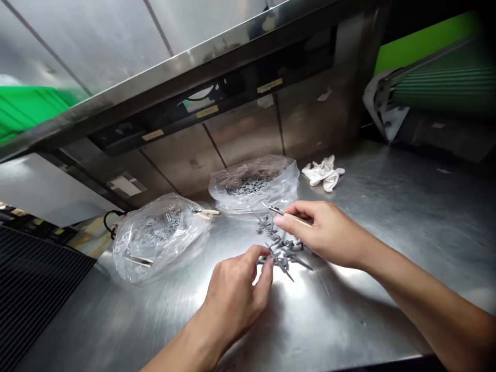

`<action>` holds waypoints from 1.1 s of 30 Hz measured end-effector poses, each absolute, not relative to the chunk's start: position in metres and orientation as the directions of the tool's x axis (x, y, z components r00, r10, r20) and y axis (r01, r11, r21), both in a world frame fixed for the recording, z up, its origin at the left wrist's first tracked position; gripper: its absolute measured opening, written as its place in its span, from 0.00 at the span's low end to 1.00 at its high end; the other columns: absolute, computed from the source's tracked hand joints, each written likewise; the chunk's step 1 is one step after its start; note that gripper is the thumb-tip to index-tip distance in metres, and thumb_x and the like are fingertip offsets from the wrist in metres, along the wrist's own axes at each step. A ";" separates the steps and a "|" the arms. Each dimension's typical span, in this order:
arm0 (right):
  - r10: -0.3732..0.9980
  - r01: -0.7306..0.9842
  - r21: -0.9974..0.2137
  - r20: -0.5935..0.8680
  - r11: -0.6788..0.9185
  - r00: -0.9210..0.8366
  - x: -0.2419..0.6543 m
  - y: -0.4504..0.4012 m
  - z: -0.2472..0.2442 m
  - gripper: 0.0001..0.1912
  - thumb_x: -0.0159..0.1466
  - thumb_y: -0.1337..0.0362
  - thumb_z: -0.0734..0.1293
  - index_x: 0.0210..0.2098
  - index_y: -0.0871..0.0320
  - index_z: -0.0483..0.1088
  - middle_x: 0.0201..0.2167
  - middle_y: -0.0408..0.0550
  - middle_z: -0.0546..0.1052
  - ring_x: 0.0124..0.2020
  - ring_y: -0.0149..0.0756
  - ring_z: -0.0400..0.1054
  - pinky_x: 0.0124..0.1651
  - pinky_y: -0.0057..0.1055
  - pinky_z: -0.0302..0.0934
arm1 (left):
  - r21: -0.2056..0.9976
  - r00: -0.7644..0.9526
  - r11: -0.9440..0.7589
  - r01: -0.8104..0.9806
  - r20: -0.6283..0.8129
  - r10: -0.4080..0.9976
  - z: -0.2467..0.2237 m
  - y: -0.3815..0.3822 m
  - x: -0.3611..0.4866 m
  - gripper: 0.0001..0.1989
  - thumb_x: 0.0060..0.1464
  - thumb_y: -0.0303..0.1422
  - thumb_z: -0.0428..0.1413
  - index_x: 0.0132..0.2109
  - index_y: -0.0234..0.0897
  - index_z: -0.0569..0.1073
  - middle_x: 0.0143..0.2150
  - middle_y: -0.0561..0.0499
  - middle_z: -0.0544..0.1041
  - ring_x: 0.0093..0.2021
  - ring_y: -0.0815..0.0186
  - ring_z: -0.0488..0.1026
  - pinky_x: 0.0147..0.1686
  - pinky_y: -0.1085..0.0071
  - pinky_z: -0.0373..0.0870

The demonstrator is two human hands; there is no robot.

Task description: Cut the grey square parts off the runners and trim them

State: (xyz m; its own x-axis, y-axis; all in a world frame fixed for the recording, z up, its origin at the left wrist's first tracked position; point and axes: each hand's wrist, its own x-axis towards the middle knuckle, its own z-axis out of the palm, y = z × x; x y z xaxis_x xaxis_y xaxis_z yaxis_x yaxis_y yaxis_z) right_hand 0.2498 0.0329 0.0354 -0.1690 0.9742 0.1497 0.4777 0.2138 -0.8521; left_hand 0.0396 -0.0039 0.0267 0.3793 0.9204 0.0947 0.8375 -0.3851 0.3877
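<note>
My right hand (331, 233) is holding the knife (297, 219). My left hand (235, 289), the nearer, is presenting a narrow grip (contact: I cannot tell) at the grey part (285, 271), its long axis slanting rightward toward the near edge of the bench (155, 315).

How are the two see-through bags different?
The left bag has a cutting tool lying on it; the right bag has no tool lying on top. The right bag shows a big heap of small gray pieces, while the left bag shows fewer. Both are clear, crinkly plastic and sit on the metal table.
</note>
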 end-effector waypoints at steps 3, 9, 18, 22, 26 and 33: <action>0.971 0.431 -0.871 0.195 0.237 -0.139 0.253 0.037 0.034 0.22 0.66 0.44 0.64 0.28 0.55 0.71 0.24 0.38 0.70 0.28 0.31 0.62 0.30 0.29 0.54 | 0.335 0.430 -0.408 0.849 0.010 0.903 0.031 -0.003 0.055 0.15 0.65 0.38 0.48 0.50 0.40 0.76 0.21 0.55 0.69 0.22 0.63 0.65 0.28 0.68 0.54; 0.970 0.411 -0.878 0.221 0.244 -0.105 0.253 0.040 0.032 0.20 0.65 0.46 0.65 0.30 0.56 0.71 0.26 0.40 0.73 0.30 0.34 0.65 0.32 0.30 0.55 | 0.423 0.378 -0.325 0.846 -0.043 0.925 0.022 0.006 0.079 0.05 0.55 0.32 0.56 0.36 0.39 0.78 0.29 0.44 0.77 0.29 0.55 0.71 0.31 0.64 0.52; 0.961 0.332 -0.910 0.191 0.250 -0.202 0.255 0.032 0.041 0.20 0.66 0.46 0.64 0.28 0.56 0.70 0.24 0.39 0.68 0.27 0.31 0.61 0.30 0.30 0.54 | 0.836 0.209 0.019 0.549 -0.159 0.965 0.031 0.021 0.046 0.14 0.62 0.45 0.53 0.43 0.38 0.72 0.22 0.60 0.57 0.22 0.71 0.53 0.24 0.73 0.52; 0.949 0.340 -0.920 0.091 0.196 -0.301 0.256 0.027 0.043 0.20 0.66 0.45 0.64 0.33 0.56 0.73 0.28 0.42 0.72 0.29 0.34 0.64 0.31 0.30 0.55 | 0.928 0.187 0.238 0.285 -0.298 0.936 0.033 0.018 0.025 0.19 0.58 0.50 0.57 0.41 0.38 0.68 0.23 0.62 0.57 0.20 0.75 0.45 0.19 0.77 0.44; 0.903 0.488 -0.856 -0.064 0.169 -0.425 0.252 0.022 0.036 0.22 0.66 0.44 0.63 0.28 0.55 0.71 0.23 0.41 0.70 0.24 0.33 0.62 0.25 0.30 0.51 | 0.944 0.193 0.325 0.054 -0.330 0.924 0.024 0.015 0.014 0.17 0.56 0.45 0.61 0.40 0.34 0.70 0.27 0.59 0.63 0.19 0.79 0.40 0.17 0.79 0.44; 0.903 0.640 -0.727 -0.068 0.246 -0.425 0.234 0.020 0.024 0.18 0.66 0.47 0.65 0.29 0.53 0.73 0.25 0.42 0.76 0.26 0.35 0.67 0.27 0.32 0.52 | 0.897 0.160 0.354 -0.266 -0.321 0.934 0.007 0.010 0.014 0.10 0.58 0.34 0.62 0.43 0.33 0.71 0.37 0.52 0.75 0.20 0.80 0.49 0.17 0.82 0.54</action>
State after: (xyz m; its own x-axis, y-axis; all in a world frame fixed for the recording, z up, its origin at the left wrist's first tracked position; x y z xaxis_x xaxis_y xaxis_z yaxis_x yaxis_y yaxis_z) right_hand 0.2338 0.0196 0.0237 -0.4245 0.9029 -0.0679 0.6404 0.2464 -0.7275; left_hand 0.0137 0.0099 0.0065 0.1602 0.9336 -0.3206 -0.2659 0.3536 0.8968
